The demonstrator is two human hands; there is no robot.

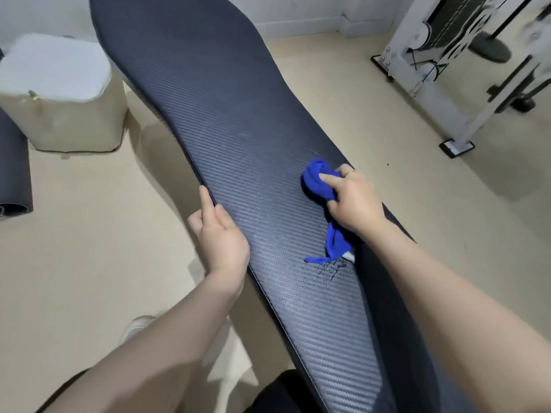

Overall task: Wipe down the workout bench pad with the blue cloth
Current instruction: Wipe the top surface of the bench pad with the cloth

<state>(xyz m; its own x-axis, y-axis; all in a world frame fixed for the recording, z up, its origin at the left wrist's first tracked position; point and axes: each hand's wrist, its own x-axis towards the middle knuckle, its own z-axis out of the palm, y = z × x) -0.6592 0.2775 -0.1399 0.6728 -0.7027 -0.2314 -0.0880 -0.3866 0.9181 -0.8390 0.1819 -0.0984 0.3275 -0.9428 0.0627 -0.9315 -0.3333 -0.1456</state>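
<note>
A long dark bench pad (226,123) with a woven, carbon-like texture runs from the top left to the bottom right of the head view. My right hand (353,201) presses a bunched blue cloth (317,183) onto the pad near its right edge, with a tail of cloth trailing back under my wrist. A wet smear on the pad lies just behind that tail. My left hand (220,234) grips the pad's left edge, fingers on the top and thumb down the side.
A beige box with a white top (59,93) stands on the floor to the left. A dark rolled mat (13,171) lies at the far left. A white cable machine frame (459,64) stands at the right. My white shoe (137,326) is below the pad.
</note>
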